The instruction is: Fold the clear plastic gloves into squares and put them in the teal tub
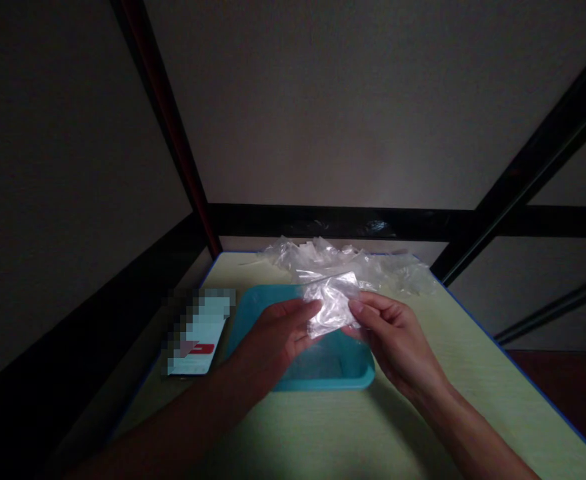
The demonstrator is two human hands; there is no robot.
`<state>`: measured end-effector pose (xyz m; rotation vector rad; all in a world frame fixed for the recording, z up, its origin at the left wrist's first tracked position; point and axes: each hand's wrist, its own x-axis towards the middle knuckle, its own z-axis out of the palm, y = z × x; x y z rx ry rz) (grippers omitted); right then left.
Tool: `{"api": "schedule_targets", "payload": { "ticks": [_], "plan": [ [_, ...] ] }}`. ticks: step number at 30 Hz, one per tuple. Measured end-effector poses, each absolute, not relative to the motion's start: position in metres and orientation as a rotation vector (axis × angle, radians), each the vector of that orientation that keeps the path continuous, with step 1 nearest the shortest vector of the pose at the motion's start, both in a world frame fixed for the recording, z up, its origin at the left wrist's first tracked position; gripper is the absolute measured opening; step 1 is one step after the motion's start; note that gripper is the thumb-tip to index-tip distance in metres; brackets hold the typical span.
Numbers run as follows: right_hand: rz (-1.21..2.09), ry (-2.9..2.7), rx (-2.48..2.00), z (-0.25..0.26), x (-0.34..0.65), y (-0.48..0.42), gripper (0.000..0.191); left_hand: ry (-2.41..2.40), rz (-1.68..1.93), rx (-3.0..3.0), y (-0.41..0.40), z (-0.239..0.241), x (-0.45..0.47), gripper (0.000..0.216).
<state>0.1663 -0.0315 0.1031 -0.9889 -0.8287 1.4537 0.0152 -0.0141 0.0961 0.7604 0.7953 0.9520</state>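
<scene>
Between both hands I hold a folded clear plastic bag point(331, 305), flat and shiny, above a turquoise plastic basin point(323, 385). My left hand point(280, 330) grips its left edge, the thumb lying on the front. At its right edge, my right hand point(395, 333) pinches it between thumb and fingers. Behind the basin lies a loose heap of crumpled clear plastic bags point(317, 257). The basin's inside is partly hidden by my hands and the bag.
A phone point(200, 337) with a lit, partly blurred screen is to the left of the basin. Everything rests on a pale yellow-green table point(473, 393) with a blue edge. Grey panel walls point(323, 120) with dark bars close in behind and on the left.
</scene>
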Motion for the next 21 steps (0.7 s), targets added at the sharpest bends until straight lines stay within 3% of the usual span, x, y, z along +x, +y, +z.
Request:
{"api": "schedule_targets", "payload": {
  "ticks": [6, 14, 21],
  "plan": [
    [1.4, -0.929, -1.048, 0.098, 0.17, -0.027, 0.032, 0.96, 1.0, 0.504, -0.012, 0.108, 0.021, 0.002],
    [1.376, -1.217, -1.152, 0.098, 0.194, -0.025, 0.04, 1.093, 0.963, 0.532, -0.002, 0.104, 0.02, 0.004],
    [1.572, -1.377, -1.162, 0.098, 0.22, -0.026, 0.039, 1.185, 0.78, 0.625, 0.005, 0.089, 0.013, 0.009]
  ]
}}
